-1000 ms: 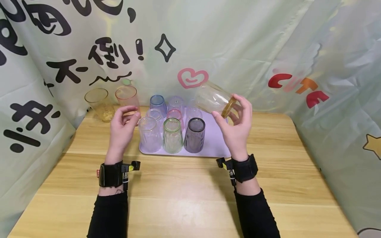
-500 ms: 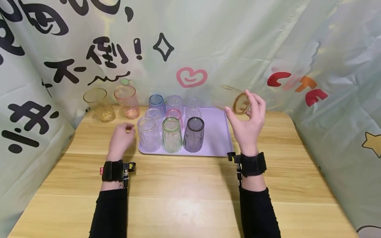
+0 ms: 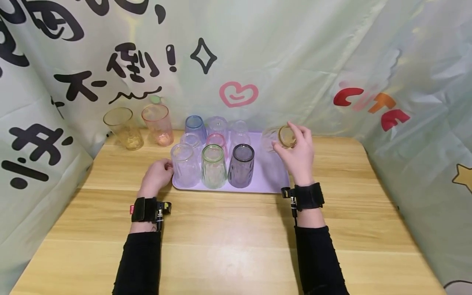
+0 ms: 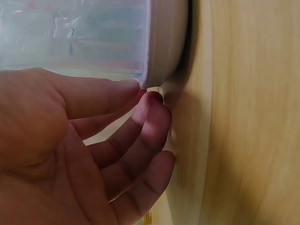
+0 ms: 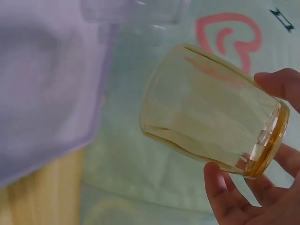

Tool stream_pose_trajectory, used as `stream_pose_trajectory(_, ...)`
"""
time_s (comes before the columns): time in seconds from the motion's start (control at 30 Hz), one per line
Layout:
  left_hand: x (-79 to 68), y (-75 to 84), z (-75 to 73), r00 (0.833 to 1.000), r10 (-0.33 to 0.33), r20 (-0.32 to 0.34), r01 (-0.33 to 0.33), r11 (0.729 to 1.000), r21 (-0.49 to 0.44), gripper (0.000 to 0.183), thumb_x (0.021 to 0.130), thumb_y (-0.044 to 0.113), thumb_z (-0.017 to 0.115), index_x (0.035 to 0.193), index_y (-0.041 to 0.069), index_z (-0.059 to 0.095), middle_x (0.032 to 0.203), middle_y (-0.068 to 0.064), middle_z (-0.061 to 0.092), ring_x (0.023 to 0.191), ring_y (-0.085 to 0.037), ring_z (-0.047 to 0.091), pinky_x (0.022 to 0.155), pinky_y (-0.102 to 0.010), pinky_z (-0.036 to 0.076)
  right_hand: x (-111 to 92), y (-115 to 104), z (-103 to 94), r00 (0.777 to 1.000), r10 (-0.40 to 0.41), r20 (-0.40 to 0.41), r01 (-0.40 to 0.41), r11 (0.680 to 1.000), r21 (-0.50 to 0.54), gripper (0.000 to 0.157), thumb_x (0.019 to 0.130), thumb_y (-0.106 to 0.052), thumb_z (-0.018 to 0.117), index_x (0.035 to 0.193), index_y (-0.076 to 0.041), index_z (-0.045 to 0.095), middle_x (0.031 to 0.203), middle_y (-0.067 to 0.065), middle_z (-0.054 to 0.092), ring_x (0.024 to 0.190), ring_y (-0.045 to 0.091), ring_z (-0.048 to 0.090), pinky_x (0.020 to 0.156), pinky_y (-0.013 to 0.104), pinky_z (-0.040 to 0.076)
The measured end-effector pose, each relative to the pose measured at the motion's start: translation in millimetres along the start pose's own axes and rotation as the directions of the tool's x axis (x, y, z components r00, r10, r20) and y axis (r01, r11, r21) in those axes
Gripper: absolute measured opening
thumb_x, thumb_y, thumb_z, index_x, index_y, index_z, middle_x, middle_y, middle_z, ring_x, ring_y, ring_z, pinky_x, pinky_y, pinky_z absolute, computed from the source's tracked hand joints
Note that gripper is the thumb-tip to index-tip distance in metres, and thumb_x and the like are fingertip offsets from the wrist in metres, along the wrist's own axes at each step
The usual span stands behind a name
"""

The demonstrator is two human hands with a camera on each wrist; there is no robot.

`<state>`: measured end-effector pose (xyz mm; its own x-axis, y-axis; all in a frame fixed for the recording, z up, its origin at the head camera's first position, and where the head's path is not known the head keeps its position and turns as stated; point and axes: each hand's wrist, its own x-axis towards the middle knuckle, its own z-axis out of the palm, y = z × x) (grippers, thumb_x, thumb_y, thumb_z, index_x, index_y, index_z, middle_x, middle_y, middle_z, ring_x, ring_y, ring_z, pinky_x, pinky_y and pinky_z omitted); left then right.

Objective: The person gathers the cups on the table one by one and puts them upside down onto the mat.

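Observation:
My right hand grips an amber glass tumbler near its thick base. The tumbler is tilted, its mouth pointing away from the palm, above the back right of the lilac tray. My left hand pinches the tray's left edge; in the left wrist view the thumb lies at the rim and the fingertips curl beside and below it. Several upside-down glasses stand on the tray, among them a clear one, a green one, a dark grey one, a pink one and a blue one.
Left of the tray, an amber glass and a pink-orange glass stand mouth up at the back of the wooden table. A printed curtain hangs close behind and along both sides.
My left hand has come down from beside the pink-orange glass to the tray's left edge. My right hand swung right, then back left and lower with the amber tumbler, over the tray.

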<state>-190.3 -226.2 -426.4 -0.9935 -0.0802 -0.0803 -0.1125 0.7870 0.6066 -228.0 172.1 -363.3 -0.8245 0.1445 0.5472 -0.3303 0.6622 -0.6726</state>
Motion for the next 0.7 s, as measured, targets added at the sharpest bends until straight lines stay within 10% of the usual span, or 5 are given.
stream_pose_trajectory(0.7, 1.7, 0.5, -1.4, 1.0, -0.01, -0.014, 0.01, 1.0, -0.008, 0.029, 0.092, 0.013, 0.046, 0.114, 0.005, 0.063, 0.105, -0.015, 0.064, 0.093, -0.031, 0.056, 0.081, -0.046, 0.045, 52, 36, 57.1, 0.943, -0.057, 0.327, 0.146, 0.956, -0.255, 0.067, 0.073, -0.026, 0.079, 0.134, -0.01, 0.054, 0.127, 0.02, 0.053, 0.112, 0.041, 0.051, 0.094, 0.053, 0.041)
